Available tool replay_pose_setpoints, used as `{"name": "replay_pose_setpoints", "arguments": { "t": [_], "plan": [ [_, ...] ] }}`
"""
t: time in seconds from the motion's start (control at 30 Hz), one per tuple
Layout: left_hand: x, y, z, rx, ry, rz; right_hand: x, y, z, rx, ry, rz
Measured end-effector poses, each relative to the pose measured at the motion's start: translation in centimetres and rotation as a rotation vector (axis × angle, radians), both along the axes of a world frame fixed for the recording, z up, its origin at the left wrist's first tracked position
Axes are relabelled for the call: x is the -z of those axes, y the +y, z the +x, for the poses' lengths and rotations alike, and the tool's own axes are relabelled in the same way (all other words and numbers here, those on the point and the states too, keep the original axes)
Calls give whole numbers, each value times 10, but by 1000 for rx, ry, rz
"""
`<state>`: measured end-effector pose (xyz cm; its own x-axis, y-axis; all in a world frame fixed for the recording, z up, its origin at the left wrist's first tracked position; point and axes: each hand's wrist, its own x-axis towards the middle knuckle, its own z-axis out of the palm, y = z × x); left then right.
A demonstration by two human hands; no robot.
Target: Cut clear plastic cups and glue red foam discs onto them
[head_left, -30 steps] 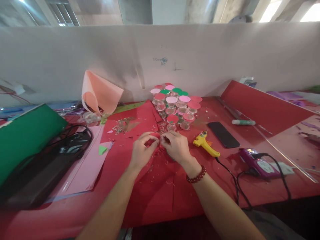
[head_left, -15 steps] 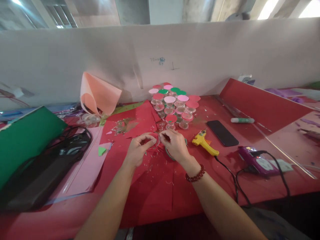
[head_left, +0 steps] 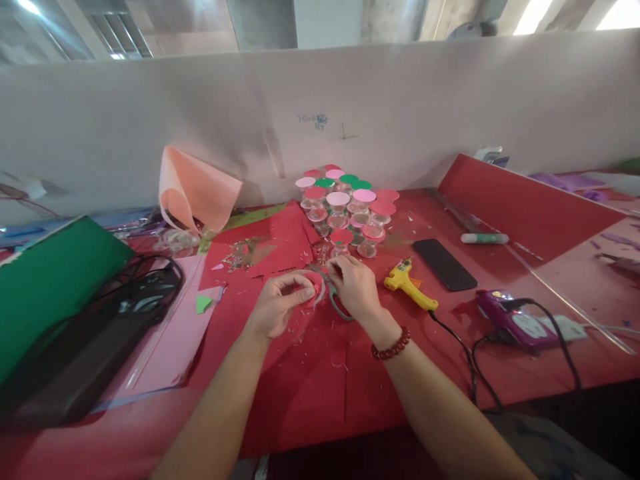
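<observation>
Between the thumb and fingers of my left hand (head_left: 274,303) is a red paper disc (head_left: 316,285) with a pale, curled edge. My right hand (head_left: 356,288) is just to the right, its fingertips pinched together; whatever they hold, if anything, is too small to make out. Partly under that hand lie scissors (head_left: 341,311) with green handles. Just beyond both hands stands a cluster of clear, waisted cup-like pieces topped with paper discs, including a red-topped one (head_left: 342,237) closest to me and a pink-topped one (head_left: 339,199).
To the right are a yellow glue gun (head_left: 411,285), a black phone (head_left: 445,265), a purple power strip (head_left: 517,322) with cords, and a glue stick (head_left: 484,239). Red paper sheets (head_left: 305,373) with scraps lie under my hands. A black bag (head_left: 100,347) and green board (head_left: 65,280) are at left.
My right hand has moved slightly right, away from my left. The red disc in my left hand now shows more fully, and more of the scissors is visible.
</observation>
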<state>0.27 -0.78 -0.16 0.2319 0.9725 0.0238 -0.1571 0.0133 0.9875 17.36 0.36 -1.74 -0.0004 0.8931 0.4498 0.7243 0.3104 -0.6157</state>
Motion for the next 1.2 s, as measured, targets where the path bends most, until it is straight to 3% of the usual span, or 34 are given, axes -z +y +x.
{"name": "replay_pose_setpoints", "arguments": {
  "t": [0.13,0.33,0.5,0.7,0.97,1.2],
  "plan": [
    [-3,-2,1,7,-15,10,-2,5,7,61,74,-60],
    [7,9,-5,-142,133,158,-6,-2,-1,-234,418,-64],
    [8,8,-7,-125,300,302,-7,-9,-8,-224,318,-41],
    [0,6,-6,-100,458,328,-2,-5,-4,-233,176,-33],
    [4,7,-4,-87,463,325,-4,-8,-3,-137,-169,78],
    [8,9,-9,-75,320,241,-5,-7,-5,-166,48,-14]
  ]
}}
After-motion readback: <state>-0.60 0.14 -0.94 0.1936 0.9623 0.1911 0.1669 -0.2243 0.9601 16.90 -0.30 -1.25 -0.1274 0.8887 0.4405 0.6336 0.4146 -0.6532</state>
